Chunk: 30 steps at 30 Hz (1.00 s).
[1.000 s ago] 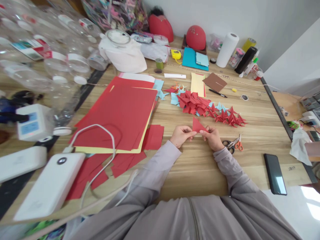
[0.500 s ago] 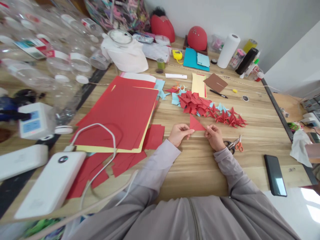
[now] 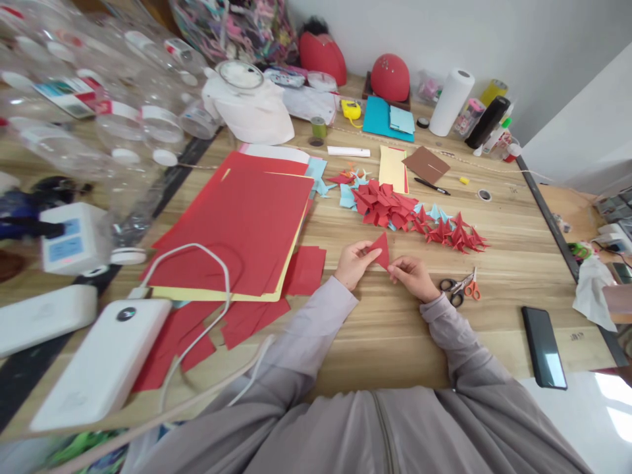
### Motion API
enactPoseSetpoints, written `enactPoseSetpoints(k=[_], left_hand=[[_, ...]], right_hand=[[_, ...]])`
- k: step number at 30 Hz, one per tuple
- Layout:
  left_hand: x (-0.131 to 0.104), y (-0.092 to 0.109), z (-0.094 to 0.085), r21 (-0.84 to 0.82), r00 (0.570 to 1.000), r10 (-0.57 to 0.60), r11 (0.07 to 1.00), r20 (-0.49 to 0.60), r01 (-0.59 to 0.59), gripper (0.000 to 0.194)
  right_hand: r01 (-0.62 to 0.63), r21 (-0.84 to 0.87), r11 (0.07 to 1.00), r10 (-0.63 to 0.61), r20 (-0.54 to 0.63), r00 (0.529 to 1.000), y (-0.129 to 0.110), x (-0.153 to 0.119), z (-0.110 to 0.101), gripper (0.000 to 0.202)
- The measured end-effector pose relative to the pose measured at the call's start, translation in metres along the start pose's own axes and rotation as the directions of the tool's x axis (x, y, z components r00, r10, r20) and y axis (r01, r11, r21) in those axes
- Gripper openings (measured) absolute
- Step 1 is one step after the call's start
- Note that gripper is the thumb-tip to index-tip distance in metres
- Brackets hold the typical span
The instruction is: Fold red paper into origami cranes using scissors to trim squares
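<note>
A small folded piece of red paper [image 3: 382, 250], roughly triangular, is held up above the table between my two hands. My left hand [image 3: 353, 263] pinches its left side between thumb and fingers. At its lower right corner, the fingertips of my right hand [image 3: 413, 275] are closed on the edge. Just beyond the hands lies a pile of folded red paper pieces [image 3: 385, 203], with several pointed red paper figures [image 3: 451, 234] to its right. Scissors with black handles [image 3: 457, 288] and a smaller orange-handled pair [image 3: 473, 288] rest right of my right hand.
Large red sheets [image 3: 241, 230] are stacked on the left, with cut red pieces [image 3: 306, 270] beside them. A white power bank [image 3: 103, 362] with a cable lies at front left. A phone [image 3: 544, 347] is near the right edge. Plastic bottles [image 3: 118, 118] crowd the far left.
The red paper has turned from a wide triangle to a narrower, upright one. My right hand has moved left and slightly down along with its corner, closer to my left hand.
</note>
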State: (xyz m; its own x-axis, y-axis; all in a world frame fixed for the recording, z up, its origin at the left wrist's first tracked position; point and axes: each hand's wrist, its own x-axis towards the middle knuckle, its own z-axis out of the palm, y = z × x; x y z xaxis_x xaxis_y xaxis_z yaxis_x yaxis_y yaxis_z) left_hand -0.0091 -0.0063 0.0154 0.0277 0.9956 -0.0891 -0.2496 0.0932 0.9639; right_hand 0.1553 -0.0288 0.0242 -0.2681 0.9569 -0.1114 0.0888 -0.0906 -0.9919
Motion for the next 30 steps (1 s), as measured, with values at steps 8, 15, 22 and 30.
enactPoseSetpoints(k=[8,15,22,30], left_hand=[[-0.0057,0.0035,0.0019,0.18,0.969,-0.035,0.984,0.243,-0.009,0.021],[-0.0067,0.0033,0.0029,0.165,0.982,-0.033,0.986,0.186,0.001,0.027],[-0.0034,-0.0024,0.0024,0.08,0.999,-0.024,0.997,0.047,0.02,0.034],[-0.0079,0.0018,0.0034,0.239,0.939,0.065,0.959,0.339,-0.153,0.017]], right_hand=[[0.047,0.134,0.99,-0.04,-0.059,0.997,-0.0009,0.0017,-0.0022,0.031],[0.053,0.138,0.989,-0.035,-0.13,0.991,0.0041,0.0024,-0.0038,0.025],[0.024,0.117,0.993,-0.016,-0.071,0.997,0.0024,0.0007,-0.0082,0.021],[0.004,0.136,0.991,0.005,-0.07,0.998,0.0052,0.003,-0.0061,0.025]])
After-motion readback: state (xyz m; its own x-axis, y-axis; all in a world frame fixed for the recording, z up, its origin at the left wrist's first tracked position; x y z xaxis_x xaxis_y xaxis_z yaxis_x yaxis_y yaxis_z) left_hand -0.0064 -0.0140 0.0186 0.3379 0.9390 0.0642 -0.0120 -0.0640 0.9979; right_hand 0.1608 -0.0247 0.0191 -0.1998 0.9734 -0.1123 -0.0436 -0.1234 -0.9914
